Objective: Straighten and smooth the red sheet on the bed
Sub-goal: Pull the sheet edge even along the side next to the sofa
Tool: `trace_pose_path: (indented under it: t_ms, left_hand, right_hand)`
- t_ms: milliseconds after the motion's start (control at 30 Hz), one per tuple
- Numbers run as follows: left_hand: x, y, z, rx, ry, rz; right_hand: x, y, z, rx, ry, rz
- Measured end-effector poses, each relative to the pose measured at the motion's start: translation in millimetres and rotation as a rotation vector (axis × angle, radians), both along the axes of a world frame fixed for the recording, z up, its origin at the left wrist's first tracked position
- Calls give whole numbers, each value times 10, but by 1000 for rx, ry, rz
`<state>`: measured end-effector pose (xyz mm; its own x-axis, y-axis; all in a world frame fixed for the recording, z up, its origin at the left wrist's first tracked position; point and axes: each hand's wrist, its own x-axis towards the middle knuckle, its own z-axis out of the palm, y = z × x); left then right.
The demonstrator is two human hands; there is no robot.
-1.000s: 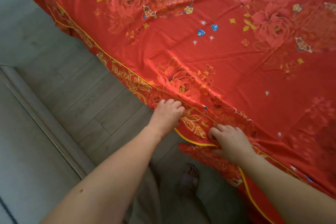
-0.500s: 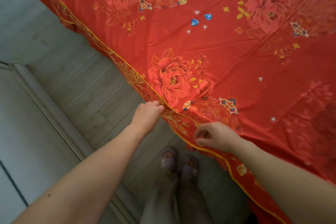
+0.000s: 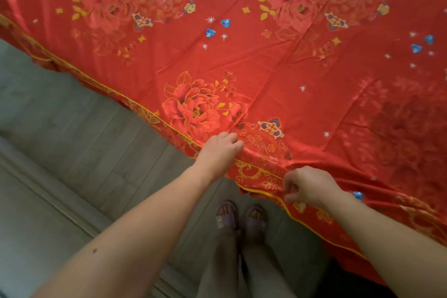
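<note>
Red sheet [image 3: 278, 60] hem pinched by left hand [image 3: 221, 150] and right hand [image 3: 307, 185] at lower centre; edge-straightening judged underway, outward pull needed next.

Your forearms are bare to the frame's edge, with no sleeves, watch or rings showing on your left hand [image 3: 221, 150] or right hand [image 3: 308, 186]. You wear light grey-beige trousers [image 3: 244, 266] and purple open-toed slippers [image 3: 242, 218].

Shiny red floral sheet [image 3: 278, 72], faintly creased, yellow-piped edge overhanging the bed.
</note>
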<state>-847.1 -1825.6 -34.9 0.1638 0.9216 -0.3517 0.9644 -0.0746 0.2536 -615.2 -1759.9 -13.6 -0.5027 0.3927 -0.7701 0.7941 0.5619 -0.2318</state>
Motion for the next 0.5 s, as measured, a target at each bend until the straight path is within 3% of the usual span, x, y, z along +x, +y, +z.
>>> trace_pose_path:
  t_ms: [200, 367, 433, 500]
  left_hand:
    - [656, 51, -151, -34, -24, -146]
    - [912, 15, -264, 81, 70, -44]
    - [950, -20, -276, 79, 76, -11]
    - [1015, -88, -243, 31, 93, -4]
  right_hand:
    - [519, -260, -72, 188, -71, 82]
    - [720, -450, -294, 444, 87, 223]
    - [773, -476, -341, 454, 178, 253]
    - [862, -547, -346, 297, 238, 230]
